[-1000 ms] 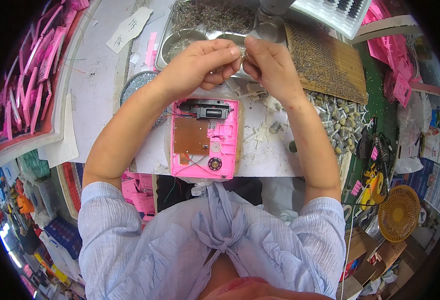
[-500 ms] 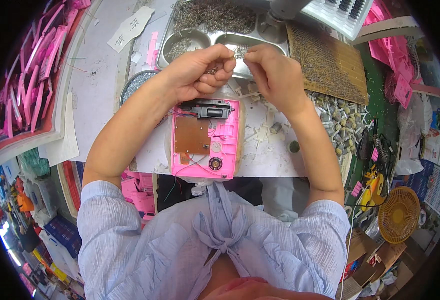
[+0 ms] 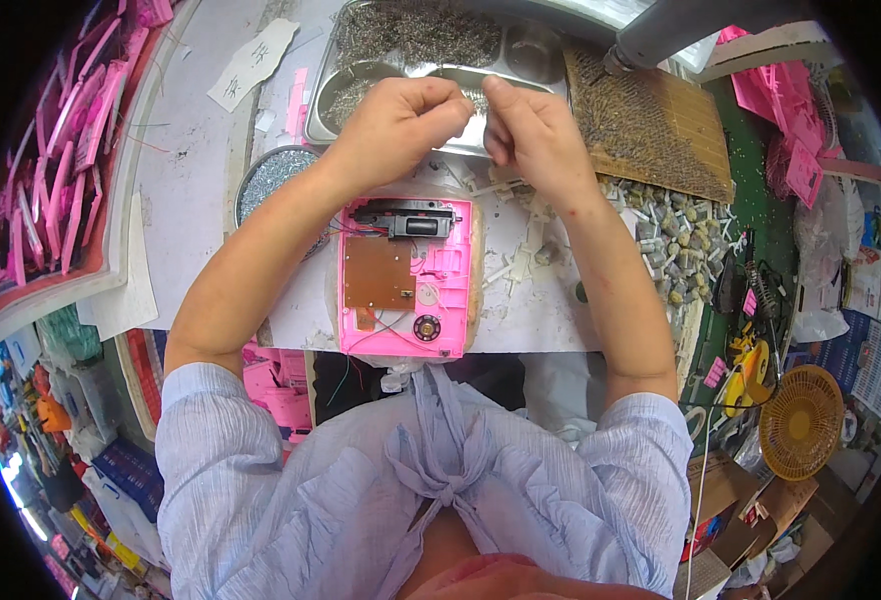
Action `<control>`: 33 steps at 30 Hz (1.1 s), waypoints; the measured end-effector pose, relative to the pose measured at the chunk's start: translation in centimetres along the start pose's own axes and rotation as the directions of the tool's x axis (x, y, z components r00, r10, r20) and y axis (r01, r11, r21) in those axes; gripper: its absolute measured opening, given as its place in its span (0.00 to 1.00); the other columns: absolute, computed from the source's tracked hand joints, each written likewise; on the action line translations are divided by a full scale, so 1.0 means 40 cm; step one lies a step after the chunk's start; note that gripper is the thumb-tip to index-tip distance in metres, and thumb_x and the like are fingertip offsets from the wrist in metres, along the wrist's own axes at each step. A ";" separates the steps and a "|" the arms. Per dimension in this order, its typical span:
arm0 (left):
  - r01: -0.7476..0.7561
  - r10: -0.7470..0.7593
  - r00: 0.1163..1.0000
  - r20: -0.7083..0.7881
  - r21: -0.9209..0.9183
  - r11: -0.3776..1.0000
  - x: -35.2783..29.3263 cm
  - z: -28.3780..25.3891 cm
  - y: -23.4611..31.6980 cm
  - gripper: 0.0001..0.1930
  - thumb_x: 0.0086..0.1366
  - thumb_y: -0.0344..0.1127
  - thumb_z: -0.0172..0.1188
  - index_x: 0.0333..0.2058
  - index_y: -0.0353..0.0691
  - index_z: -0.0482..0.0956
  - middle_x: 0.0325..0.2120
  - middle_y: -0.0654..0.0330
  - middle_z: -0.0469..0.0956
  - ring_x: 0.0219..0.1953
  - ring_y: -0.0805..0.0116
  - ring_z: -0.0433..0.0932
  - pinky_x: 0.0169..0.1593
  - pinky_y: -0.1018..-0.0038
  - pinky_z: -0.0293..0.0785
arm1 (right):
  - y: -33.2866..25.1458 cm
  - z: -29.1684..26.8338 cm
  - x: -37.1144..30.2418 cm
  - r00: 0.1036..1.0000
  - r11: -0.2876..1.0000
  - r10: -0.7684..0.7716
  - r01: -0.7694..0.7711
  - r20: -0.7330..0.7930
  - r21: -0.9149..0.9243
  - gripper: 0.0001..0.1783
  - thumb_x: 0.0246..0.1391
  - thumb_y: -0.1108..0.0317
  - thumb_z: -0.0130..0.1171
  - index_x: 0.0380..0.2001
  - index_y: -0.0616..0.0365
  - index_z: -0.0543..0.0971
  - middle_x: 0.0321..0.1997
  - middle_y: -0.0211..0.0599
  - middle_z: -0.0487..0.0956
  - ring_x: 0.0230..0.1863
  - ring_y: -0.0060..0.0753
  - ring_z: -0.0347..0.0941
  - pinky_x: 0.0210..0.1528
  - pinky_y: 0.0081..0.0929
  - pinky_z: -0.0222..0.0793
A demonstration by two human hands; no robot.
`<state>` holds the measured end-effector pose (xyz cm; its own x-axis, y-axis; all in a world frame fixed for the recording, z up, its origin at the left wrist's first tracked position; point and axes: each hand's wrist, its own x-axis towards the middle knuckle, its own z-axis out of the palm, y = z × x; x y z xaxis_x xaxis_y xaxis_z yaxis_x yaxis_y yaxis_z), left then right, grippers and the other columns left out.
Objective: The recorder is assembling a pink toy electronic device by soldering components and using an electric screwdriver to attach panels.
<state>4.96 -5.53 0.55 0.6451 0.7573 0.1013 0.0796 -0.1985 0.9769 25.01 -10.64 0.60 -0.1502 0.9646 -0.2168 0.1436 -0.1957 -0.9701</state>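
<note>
My left hand (image 3: 396,130) is closed, thumb and forefinger together, above the near edge of a steel compartment tray (image 3: 476,144). Beside it, a small gap away, my right hand (image 3: 541,140) is also closed, thumb uppermost. What either hand holds, if anything, is hidden or too small to name. Heaps of small metal screws or pins (image 3: 416,35) fill parts of the tray. Below my hands lies an open pink plastic casing (image 3: 451,290), with a brown circuit board (image 3: 376,275), a black module (image 3: 401,218), thin wires and a round black part (image 3: 427,327) inside.
A round dish of small metal parts (image 3: 261,190) stands left of the casing. At the right are a brown board covered with small pins (image 3: 651,130) and a pile of small white-and-grey parts (image 3: 676,235). A grey metal arm (image 3: 691,30) reaches over the top. Pink parts (image 3: 71,130) lie far left.
Both hands have turned: my left fist shows more of its back, and my right thumb has risen. The view has shifted slightly, and more of the grey arm shows.
</note>
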 end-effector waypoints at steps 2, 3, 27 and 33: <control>0.281 -0.260 0.958 0.118 -0.234 0.931 0.003 -0.012 0.019 0.18 0.72 0.44 0.51 0.23 0.42 0.72 0.17 0.72 0.66 0.15 0.85 0.56 0.18 0.82 0.52 | 0.003 0.025 0.001 0.973 0.984 -0.174 0.164 -0.153 -0.074 0.22 0.68 0.53 0.54 0.27 0.61 0.77 0.26 0.31 0.79 0.25 0.22 0.71 0.27 0.26 0.66; 0.417 -0.372 0.908 0.195 -0.332 0.846 0.002 -0.019 0.027 0.19 0.73 0.45 0.49 0.23 0.43 0.71 0.17 0.71 0.66 0.15 0.85 0.54 0.17 0.83 0.50 | 0.006 0.039 0.004 0.940 0.963 -0.262 0.241 -0.220 -0.118 0.20 0.68 0.56 0.55 0.28 0.61 0.77 0.27 0.31 0.79 0.25 0.24 0.72 0.27 0.27 0.67; 0.445 -0.356 0.894 0.272 -0.450 0.774 0.013 -0.088 -0.010 0.20 0.69 0.33 0.55 0.59 0.34 0.72 0.49 0.56 0.79 0.42 0.70 0.78 0.42 0.76 0.78 | -0.017 0.016 -0.034 0.907 0.726 -0.395 0.209 -0.149 -0.655 0.12 0.56 0.65 0.61 0.41 0.56 0.85 0.35 0.47 0.85 0.35 0.49 0.81 0.40 0.42 0.75; 0.259 -0.203 0.961 0.188 -0.358 0.897 -0.036 -0.031 0.028 0.26 0.68 0.22 0.50 0.65 0.33 0.62 0.60 0.49 0.72 0.53 0.63 0.80 0.54 0.73 0.79 | -0.026 0.043 -0.036 0.925 0.840 -0.352 0.243 -0.145 -0.484 0.16 0.58 0.59 0.61 0.38 0.62 0.84 0.33 0.47 0.84 0.32 0.44 0.81 0.38 0.36 0.74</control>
<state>3.17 -6.08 1.73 0.7465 0.6514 -0.1360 -0.0333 0.2407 0.9700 23.40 -12.13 1.75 -0.0471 0.9865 0.1566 0.5578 0.1560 -0.8152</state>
